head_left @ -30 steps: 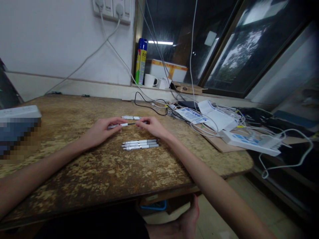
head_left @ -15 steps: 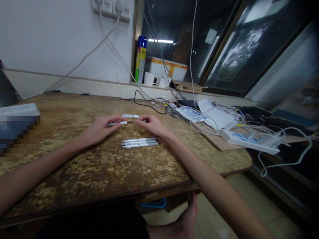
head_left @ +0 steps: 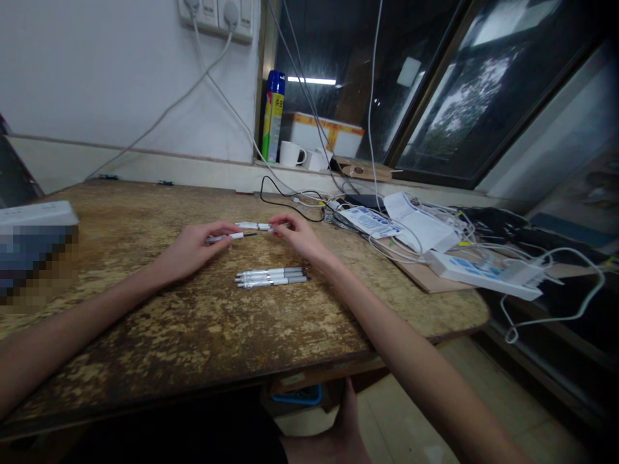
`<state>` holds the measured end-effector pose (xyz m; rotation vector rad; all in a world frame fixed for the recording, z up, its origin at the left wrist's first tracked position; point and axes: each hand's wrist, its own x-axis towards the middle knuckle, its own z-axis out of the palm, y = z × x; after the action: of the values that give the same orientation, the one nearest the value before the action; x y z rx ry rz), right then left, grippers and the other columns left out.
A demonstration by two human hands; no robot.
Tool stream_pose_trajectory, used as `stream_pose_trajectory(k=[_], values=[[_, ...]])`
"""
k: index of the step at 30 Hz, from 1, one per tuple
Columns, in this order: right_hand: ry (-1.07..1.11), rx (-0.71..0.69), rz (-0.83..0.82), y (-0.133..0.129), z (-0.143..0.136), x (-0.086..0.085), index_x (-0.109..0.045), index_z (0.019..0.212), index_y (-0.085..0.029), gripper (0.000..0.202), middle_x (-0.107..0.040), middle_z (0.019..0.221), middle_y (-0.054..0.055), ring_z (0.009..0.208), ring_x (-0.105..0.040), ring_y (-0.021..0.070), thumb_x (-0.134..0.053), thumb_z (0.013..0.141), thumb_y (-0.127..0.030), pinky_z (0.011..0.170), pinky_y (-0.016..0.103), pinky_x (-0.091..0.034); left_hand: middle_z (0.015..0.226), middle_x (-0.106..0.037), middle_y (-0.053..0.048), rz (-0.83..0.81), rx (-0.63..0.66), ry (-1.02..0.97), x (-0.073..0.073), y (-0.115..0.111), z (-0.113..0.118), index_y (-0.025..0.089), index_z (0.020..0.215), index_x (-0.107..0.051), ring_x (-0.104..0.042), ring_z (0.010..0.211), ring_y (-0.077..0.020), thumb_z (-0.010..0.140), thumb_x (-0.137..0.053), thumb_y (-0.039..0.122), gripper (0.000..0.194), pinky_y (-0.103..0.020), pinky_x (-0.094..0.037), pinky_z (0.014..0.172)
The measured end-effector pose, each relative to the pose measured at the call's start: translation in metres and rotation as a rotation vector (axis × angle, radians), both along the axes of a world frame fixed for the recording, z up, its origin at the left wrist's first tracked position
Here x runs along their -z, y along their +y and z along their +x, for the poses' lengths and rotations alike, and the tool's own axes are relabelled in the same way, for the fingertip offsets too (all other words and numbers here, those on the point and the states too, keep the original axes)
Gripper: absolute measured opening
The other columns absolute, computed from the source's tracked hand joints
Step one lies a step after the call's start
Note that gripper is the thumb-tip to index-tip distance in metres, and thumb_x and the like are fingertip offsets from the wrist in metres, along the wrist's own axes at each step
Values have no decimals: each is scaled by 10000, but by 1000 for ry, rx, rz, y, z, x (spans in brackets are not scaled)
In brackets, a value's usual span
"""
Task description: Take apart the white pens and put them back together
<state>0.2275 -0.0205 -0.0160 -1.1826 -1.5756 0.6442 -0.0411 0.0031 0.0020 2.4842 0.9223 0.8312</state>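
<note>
In my left hand [head_left: 196, 248] is a white pen body [head_left: 236, 236], held between thumb and fingers, with a thin dark refill sticking out to the right. My right hand [head_left: 297, 237] is just beyond the refill's tip, apart from it, with thumb and fingertips drawn together. Whatever it pinches is small and mostly hidden. Behind both hands another white pen [head_left: 253, 225] lies on the table, its right end covered by my right fingers. Nearer to me, several white pens with grey grips [head_left: 271, 277] lie side by side.
The worn wooden table [head_left: 193, 335] carries a white box-like object [head_left: 39, 212] at left. At right are papers [head_left: 416, 222], tangled cables and a white power strip [head_left: 483, 274]. A spray can [head_left: 273, 119] and a white mug [head_left: 291, 153] stand on the sill.
My right hand has moved slightly up and right, away from the refill's tip, leaving a gap. My left hand stays nearly still with the pen body. The foot below has shifted left.
</note>
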Motion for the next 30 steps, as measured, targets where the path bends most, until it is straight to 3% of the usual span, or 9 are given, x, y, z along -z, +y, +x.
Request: stream_pose_trajectory(k=[18, 24, 30], values=[[12, -52, 17, 4, -3, 7, -709, 982, -204, 130, -722, 1011, 51, 889, -657, 170, -653, 868, -232, 897, 339, -513, 1251, -759, -53, 11, 5, -5, 1, 1, -2, 265, 1275, -730, -699, 1072, -260, 992, -531, 456, 396, -379, -497, 973], [-32, -110, 30, -3, -9, 3, -694, 989, -204, 122, -724, 1046, 53, 927, -653, 170, -687, 871, -234, 915, 337, -518, 1294, -743, -61, -4, 50, -11, 2, 0, 0, 258, 1311, -719, -688, 1133, -260, 1005, -530, 440, 403, -385, -473, 1027], [-11, -258, 66, -8, -15, 2, -680, 997, -194, 144, -716, 1071, 50, 990, -658, 178, -718, 864, -234, 948, 360, -526, 1311, -735, -61, -42, 122, -7, 3, -1, 4, 281, 1308, -724, -689, 1134, -258, 1001, -552, 441, 387, -378, -479, 1011]])
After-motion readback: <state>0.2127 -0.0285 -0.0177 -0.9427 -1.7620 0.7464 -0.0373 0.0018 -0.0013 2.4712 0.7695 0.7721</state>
